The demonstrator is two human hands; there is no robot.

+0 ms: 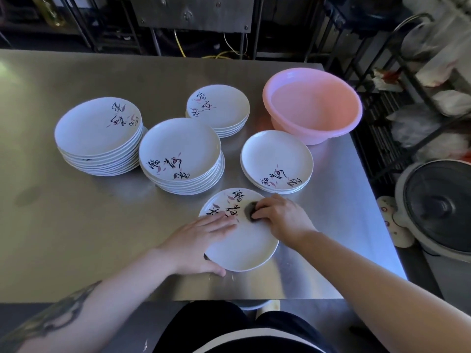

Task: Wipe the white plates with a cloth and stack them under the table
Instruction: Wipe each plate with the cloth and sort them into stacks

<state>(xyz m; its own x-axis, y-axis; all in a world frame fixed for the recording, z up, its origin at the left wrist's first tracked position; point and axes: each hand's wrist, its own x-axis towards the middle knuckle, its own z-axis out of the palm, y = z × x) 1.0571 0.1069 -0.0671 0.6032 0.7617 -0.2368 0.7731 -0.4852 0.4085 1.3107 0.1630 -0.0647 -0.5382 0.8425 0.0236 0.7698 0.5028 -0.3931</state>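
Note:
A single white plate (244, 248) with black brush lettering lies on the steel table (76, 238) near its front edge. My left hand (196, 240) lies flat on the plate's left side, fingers straight across the surface and thumb at the front rim. My right hand (283, 217) grips a small dark cloth (251, 211) and presses it on the plate's upper middle. Behind stand several stacks of the same plates: a tall one at left (98, 135), one in the middle (179, 152), a smaller one at the back (218, 108), a low one at right (276, 159).
A pink plastic basin (312, 103) stands at the table's back right corner. Off the right edge sit a rice cooker (435, 207) and a wire rack (382, 103) with plastic bags. Dark equipment and cables lie beyond the far edge.

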